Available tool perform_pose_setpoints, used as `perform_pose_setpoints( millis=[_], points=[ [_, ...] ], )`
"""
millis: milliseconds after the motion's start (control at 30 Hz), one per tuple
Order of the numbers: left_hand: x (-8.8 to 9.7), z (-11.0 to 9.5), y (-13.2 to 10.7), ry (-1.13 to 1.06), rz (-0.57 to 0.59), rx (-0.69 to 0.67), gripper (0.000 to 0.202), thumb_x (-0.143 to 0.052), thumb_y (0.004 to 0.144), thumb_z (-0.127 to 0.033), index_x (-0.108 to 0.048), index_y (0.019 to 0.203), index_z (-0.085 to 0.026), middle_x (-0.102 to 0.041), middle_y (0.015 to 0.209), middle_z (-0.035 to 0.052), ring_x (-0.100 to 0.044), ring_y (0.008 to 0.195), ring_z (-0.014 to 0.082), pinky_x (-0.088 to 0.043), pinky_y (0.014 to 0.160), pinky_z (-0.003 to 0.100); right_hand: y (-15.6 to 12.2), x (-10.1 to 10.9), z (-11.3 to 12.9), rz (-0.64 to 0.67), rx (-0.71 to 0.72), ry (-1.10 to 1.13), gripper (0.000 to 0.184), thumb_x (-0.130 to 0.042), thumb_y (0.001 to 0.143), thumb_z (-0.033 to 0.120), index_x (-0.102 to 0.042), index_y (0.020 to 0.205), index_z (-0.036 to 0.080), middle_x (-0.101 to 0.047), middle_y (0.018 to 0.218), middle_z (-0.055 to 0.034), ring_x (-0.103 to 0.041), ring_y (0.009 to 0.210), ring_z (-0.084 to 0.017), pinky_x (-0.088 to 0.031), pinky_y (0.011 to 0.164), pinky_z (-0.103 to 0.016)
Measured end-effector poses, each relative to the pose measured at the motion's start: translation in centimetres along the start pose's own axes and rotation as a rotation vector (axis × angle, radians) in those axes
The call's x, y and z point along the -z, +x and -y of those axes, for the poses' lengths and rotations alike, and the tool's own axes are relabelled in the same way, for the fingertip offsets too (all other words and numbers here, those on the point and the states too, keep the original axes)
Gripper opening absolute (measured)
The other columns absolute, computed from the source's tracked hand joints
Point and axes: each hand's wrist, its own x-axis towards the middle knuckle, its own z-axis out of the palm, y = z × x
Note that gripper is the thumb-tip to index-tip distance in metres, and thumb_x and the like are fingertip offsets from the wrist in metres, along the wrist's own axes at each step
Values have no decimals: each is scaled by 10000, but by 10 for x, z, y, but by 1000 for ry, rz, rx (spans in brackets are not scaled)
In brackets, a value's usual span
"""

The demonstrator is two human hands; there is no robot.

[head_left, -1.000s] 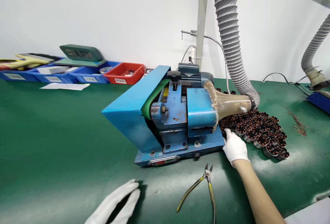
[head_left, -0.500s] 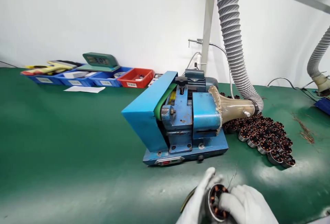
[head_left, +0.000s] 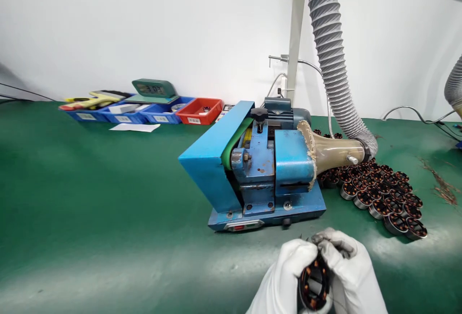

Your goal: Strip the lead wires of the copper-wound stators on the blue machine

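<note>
One ring [head_left: 307,287] sits clamped in left hand [head_left: 283,274], right hand [head_left: 352,269] pinched at its top

From where I stand, both white-gloved hands are close together. The left hand [head_left: 279,275] is curled in a grip, its fingers bent toward the other's. The right hand [head_left: 357,270] folds inward, greyed fingertips [head_left: 327,235] just beside the left ones, its back outward of them.

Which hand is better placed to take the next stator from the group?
Probably the right hand: though also at the held stator, it is nearer the grouped stators, while the left hand grips the held one.
</note>
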Motion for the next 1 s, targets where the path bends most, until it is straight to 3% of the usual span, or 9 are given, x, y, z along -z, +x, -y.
perform_pose_setpoints(
  millis=[100,200,233,367,500,667,833,1000],
  points=[
    [3,-4,4,3,-3,-81,431,-660,714,-249,-540,1123,-310,-622,979,55,-655,858,232,-556,802,394,11,0,11,-79,-25,252,220,-885,531,357,-758,634,210,-700,576,-10,-614,478,-111,-515,468,-182],
    [7,-11,9,20,-50,-116,441,-674,697,-187,-552,1096,-331,-599,953,24,-643,861,206,-549,797,359,14,2,16,-262,104,377,186,-863,589,332,-754,710,240,-718,645,26,-636,542,-84,-540,549,-151],
    [9,-12,11,27,-64,-111,453,-680,689,-168,-555,1095,-327,-597,959,23,-642,869,203,-548,798,350,13,2,12,-267,146,330,193,-856,597,335,-758,733,240,-736,674,14,-661,579,-101,-557,589,-168],
    [5,-6,25,44,-142,-43,456,-687,682,-137,-569,1100,-277,-599,1048,49,-638,944,216,-536,854,354,2,-9,-18,-74,224,-99,330,-786,617,430,-762,865,215,-773,868,-87,-724,763,-244,-596,678,-306],
    [-9,4,42,-145,-288,107,391,-700,702,-261,-590,1077,-232,-620,1065,72,-640,976,234,-521,894,379,8,-27,-35,-150,295,-385,507,-808,549,291,-705,1039,212,-733,1033,-83,-697,932,-266,-568,795,-314],
    [-20,2,67,-505,-451,323,290,-643,736,-393,-599,966,-221,-667,996,70,-668,914,216,-545,818,342,36,-40,-21,-108,302,-548,400,-759,626,308,-698,1000,181,-731,967,-95,-705,888,-263,-571,773,-332],
    [-23,1,81,-539,-487,352,310,-570,771,-494,-583,935,-231,-677,898,59,-675,823,202,-551,764,334,42,-47,-2,-75,359,-571,293,-723,696,307,-700,955,172,-738,923,-97,-704,827,-249,-562,763,-339],
    [-25,0,83,-517,-485,357,277,-617,749,-453,-578,909,-230,-669,879,53,-673,789,195,-551,745,332,42,-48,2,-70,349,-569,257,-709,698,276,-700,937,181,-735,919,-84,-696,843,-244,-561,739,-316]
  ],
)
